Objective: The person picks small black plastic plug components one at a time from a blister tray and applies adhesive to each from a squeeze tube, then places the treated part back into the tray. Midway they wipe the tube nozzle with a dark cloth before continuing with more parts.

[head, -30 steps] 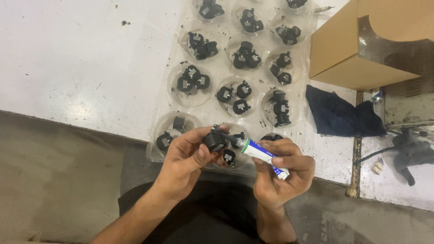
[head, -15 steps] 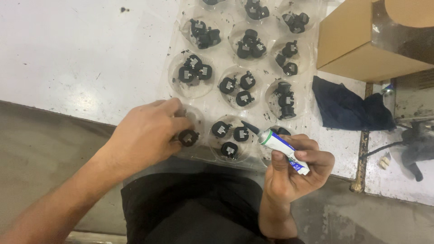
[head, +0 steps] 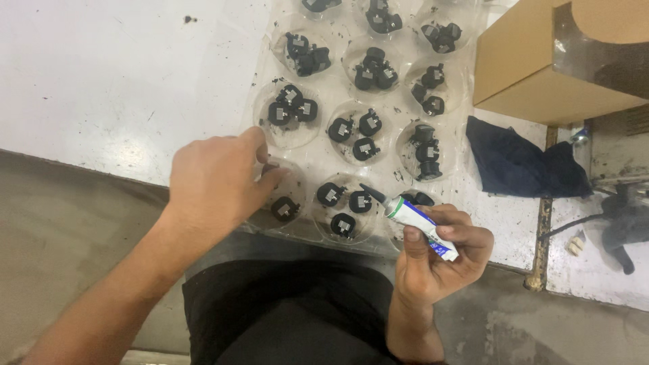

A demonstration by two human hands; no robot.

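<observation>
A clear plastic tray (head: pixel 318 159) with round wells lies on the white table, each well holding a few small black parts (head: pixel 359 138). My left hand (head: pixel 216 182) reaches over the tray's near-left well, fingers curled down onto it beside a black part (head: pixel 284 209); what the fingers hold is hidden. My right hand (head: pixel 439 253) is at the table's near edge, gripping a small white, blue and green tube (head: pixel 414 217) whose dark nozzle points up-left toward the tray.
A brown cardboard box (head: pixel 541 74) stands at the back right. A dark blue cloth (head: pixel 520 162) lies beside the tray. Black cabling and a dark object (head: pixel 625 220) sit at the far right. My dark-clothed lap (head: pixel 291 311) is below the table edge.
My left hand, earlier holding a black part up beside the tube, has moved left and down onto the tray's near-left well. My right hand with the tube has stayed near the table edge.
</observation>
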